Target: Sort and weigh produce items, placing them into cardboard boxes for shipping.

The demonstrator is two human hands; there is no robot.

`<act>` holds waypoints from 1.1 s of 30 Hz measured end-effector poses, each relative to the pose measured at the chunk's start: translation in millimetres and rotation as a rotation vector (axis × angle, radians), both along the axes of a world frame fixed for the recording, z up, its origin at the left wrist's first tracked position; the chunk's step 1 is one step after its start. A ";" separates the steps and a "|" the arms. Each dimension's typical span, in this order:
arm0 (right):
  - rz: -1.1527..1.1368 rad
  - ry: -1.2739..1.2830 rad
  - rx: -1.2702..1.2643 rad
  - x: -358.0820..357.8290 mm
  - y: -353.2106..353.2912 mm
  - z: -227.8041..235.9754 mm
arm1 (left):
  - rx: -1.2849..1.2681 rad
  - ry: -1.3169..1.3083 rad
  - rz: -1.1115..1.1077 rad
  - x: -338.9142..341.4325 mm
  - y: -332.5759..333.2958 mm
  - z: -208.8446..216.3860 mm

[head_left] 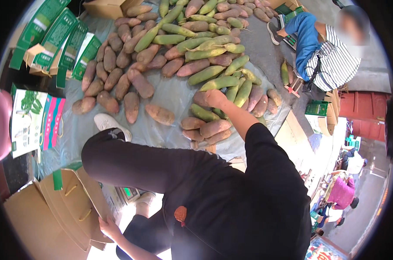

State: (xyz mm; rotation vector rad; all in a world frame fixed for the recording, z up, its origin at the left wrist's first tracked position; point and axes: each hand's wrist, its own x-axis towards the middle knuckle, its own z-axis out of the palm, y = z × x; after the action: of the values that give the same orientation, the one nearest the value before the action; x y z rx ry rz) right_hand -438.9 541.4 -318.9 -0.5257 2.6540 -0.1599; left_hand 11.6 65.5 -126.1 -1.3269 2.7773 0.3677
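At the near left, my left hand (110, 229) is closed on the edge of an open cardboard box (68, 208). My right arm stretches forward over a heap of long radishes. There my right hand (216, 99) is closed around a reddish-brown radish (200, 99), its fingertips partly hidden. Right by it lie a green radish (219, 83) and another green one (204, 113). Several reddish radishes, including one nearer me (215, 128), lie just below the hand.
Bluish plastic sheeting (153, 132) lies under the heap. Green cartons (53, 39) line the left, near a printed white box (28, 121). A scale (129, 193) stands beside my leg. Another person (331, 60) sits at the far right near a carton (328, 112).
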 end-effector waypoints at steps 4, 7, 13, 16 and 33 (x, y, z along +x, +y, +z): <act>-0.143 -0.082 -0.006 -7.7 -0.1 18.4 | 0.056 0.034 0.009 1.9 1.5 -0.1; -0.302 -0.093 -0.028 -22.6 13.3 25.2 | 0.062 0.054 0.020 -3.0 5.2 2.5; -0.590 0.028 -0.065 -69.6 70.0 44.8 | 0.056 0.031 0.020 -6.2 5.0 4.1; -0.702 0.102 -0.030 -93.9 112.4 63.1 | 0.126 0.056 0.023 -11.3 8.0 4.5; 0.145 0.071 0.410 -51.2 11.5 24.5 | 0.027 0.014 0.097 -10.9 7.8 4.4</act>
State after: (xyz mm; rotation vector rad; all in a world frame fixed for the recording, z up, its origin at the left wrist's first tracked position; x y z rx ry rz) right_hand -490.0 552.9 -294.4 -0.5879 2.6005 0.4436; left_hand 0.7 73.3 -121.7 -1.4628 2.7152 0.4179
